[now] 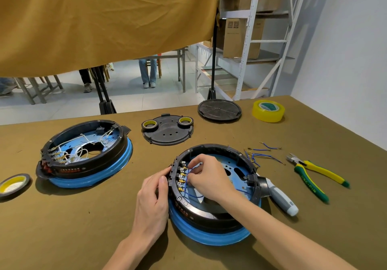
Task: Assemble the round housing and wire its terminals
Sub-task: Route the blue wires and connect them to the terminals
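Your left hand [151, 196] and right hand [209, 177] are bare, no gloves, rings or watch; both forearms show uncovered, without sleeves.

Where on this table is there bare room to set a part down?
Bare cloth lies in front of the wired housing, left of the left hand, and along the right edge beyond the pliers. It is crowded between the near housing, loose blue wires and screwdriver.
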`<state>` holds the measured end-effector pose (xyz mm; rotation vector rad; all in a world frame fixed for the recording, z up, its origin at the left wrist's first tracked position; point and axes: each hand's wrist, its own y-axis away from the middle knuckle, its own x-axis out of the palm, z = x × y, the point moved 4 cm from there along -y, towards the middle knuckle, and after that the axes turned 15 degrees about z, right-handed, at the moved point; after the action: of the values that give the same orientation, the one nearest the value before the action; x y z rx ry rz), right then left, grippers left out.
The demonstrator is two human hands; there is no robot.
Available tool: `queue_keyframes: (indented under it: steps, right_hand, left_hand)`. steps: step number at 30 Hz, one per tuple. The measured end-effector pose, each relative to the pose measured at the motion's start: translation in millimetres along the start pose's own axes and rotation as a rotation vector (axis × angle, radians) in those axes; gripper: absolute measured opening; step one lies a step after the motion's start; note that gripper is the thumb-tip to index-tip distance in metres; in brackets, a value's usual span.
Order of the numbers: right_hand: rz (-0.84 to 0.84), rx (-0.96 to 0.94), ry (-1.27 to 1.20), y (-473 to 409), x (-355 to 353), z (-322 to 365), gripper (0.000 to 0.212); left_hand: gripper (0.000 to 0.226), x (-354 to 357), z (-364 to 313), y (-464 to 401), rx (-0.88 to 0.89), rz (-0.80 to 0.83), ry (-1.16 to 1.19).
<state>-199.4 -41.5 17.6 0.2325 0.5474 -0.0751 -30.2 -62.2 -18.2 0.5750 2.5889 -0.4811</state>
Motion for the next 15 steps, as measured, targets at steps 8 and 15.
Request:
queue_keyframes:
  steps: [8, 15]
  right_hand:
    - [0.028, 0.048, -0.150, 1.8, -0.5, -2.4, 0.039]
    - [-0.037, -0.011, -0.082, 4.6, 2.7, 0.1, 0.037]
  left_hand:
    - [0.051, 5.1, 9.6, -8.5, -0.025, 0.136, -0.032]
    - [0.054, 3.7, 10.2, -8.5, -0.018, 0.114, -0.036]
